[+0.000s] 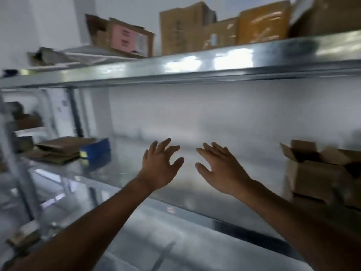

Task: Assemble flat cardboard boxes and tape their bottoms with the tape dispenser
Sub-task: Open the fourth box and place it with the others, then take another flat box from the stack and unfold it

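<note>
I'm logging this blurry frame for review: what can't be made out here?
Head view, all motion-blurred:
Blue thing beside the flat cardboard, left: too smeared to name.
Pink label on a top-shelf box: text unreadable.
Open box, right: cut off by the frame edge, inside dark.
No tape dispenser recognisable.

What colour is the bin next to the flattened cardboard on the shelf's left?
The bin is blue; the head view shows it best.
</note>
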Motion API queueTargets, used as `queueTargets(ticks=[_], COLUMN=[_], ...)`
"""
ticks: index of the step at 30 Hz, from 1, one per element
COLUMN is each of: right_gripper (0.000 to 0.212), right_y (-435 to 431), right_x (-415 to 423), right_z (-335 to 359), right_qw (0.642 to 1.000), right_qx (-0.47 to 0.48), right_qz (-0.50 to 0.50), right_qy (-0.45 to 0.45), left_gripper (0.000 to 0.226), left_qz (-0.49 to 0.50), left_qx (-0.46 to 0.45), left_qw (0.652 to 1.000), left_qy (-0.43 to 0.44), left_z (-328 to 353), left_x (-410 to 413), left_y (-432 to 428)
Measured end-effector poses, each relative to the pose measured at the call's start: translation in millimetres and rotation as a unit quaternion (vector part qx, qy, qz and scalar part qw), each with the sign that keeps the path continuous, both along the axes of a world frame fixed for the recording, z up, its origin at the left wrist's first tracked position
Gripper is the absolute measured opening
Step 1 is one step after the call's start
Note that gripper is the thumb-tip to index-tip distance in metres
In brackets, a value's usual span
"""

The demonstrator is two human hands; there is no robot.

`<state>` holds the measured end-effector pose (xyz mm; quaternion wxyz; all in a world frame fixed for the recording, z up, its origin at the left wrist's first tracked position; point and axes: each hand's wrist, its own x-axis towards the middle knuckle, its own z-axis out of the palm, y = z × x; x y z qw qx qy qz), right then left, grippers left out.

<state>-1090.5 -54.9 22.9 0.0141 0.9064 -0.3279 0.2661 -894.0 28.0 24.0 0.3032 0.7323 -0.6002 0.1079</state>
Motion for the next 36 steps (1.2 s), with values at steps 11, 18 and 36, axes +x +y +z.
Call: queueTargets(ticks=[11,18,36], right_gripper=[0.058,0.052,0.058], right_y=[130,174,79], right_x=[263,390,634], right_z=[13,6,-11], right_qw=[0.991,0.985,0.984], right_qx=[-0.007,0.001,0.068], right_qz=[0.137,0.169,0.166], right_qy=[0.003,-0.02,-0.016], left_gripper=[0.059,0.064,0.06], left_qz=[0.176,0.22,0.225], left_qx=[-0.005,0.015,0.056], left_qw=[0.983,0.975,0.973], left_qy=[-0.042,-0.004,0.006], left_z=[-7,-15,-17], left_x=[228,342,574], left_y=[170,232,159])
